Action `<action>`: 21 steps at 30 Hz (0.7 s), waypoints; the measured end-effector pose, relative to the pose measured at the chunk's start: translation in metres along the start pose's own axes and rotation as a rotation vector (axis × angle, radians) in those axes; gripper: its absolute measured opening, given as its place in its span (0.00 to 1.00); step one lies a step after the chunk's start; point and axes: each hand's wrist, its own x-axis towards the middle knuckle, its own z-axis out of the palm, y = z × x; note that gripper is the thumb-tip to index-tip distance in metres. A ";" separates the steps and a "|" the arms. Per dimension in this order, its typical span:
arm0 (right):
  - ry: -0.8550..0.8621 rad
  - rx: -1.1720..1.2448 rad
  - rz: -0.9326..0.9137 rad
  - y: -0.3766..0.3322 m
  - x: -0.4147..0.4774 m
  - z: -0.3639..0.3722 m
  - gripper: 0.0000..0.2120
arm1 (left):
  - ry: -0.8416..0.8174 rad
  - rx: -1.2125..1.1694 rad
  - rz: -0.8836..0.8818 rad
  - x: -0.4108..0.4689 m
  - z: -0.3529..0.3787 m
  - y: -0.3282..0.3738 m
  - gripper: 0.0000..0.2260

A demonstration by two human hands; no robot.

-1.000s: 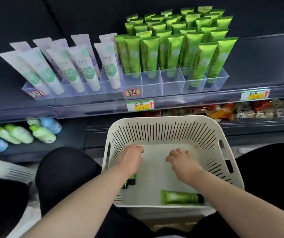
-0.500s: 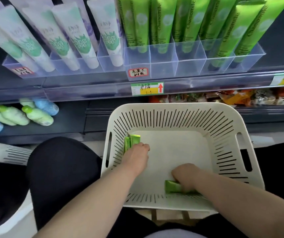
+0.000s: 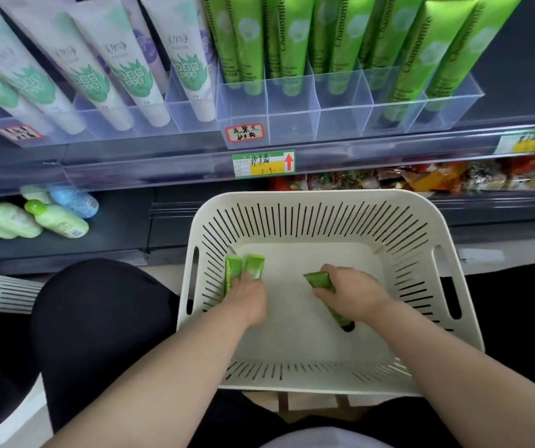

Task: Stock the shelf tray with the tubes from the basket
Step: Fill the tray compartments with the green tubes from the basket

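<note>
A white slotted basket (image 3: 317,202) sits on my lap below the shelf. Inside it, my left hand (image 3: 248,297) grips two green tubes (image 3: 253,266) whose flat ends stick up past the fingers. My right hand (image 3: 348,291) holds one green tube (image 3: 319,281) at a slant, black cap down toward the basket floor. On the shelf above stands a clear divided tray (image 3: 292,124) with several green Chamomile tubes (image 3: 340,33) upright in its compartments.
White aloe tubes (image 3: 130,76) fill a clear tray to the left of the green ones. Price tags hang on the shelf rail (image 3: 264,163). Green and blue bottles (image 3: 56,218) lie on the lower left shelf; snack packets (image 3: 421,176) lie at the lower right.
My right hand has lifted its tube off the basket floor and turned it upward. My left hand keeps its two tubes. The camera has moved nearer to the shelf.
</note>
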 end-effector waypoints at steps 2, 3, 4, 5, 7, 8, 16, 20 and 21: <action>0.061 0.023 0.017 -0.001 0.000 -0.004 0.14 | -0.014 0.042 0.016 -0.002 0.002 0.003 0.21; 0.091 0.033 0.023 -0.001 0.000 -0.006 0.15 | -0.017 0.047 0.028 -0.002 0.002 0.005 0.20; 0.117 0.046 0.027 -0.002 0.000 -0.009 0.14 | -0.017 0.033 0.043 -0.003 0.001 0.006 0.18; 0.138 0.063 0.028 -0.002 0.001 -0.011 0.13 | -0.011 0.001 0.054 -0.003 0.000 0.007 0.16; 0.156 0.083 0.021 -0.003 0.000 -0.014 0.11 | 0.041 -0.092 0.054 -0.001 -0.004 0.008 0.13; 0.154 0.085 0.017 -0.003 0.000 -0.015 0.11 | 0.082 -0.130 0.043 0.001 -0.006 0.009 0.13; 0.198 -0.010 -0.070 -0.009 -0.001 -0.015 0.14 | 0.130 -0.124 -0.021 0.010 0.002 0.020 0.19; 0.195 -0.054 -0.100 -0.010 -0.002 -0.016 0.13 | 0.187 -0.089 -0.022 0.012 0.008 0.023 0.16; 0.192 -0.052 -0.096 -0.011 -0.002 -0.016 0.14 | 0.185 -0.081 -0.015 0.012 0.009 0.023 0.15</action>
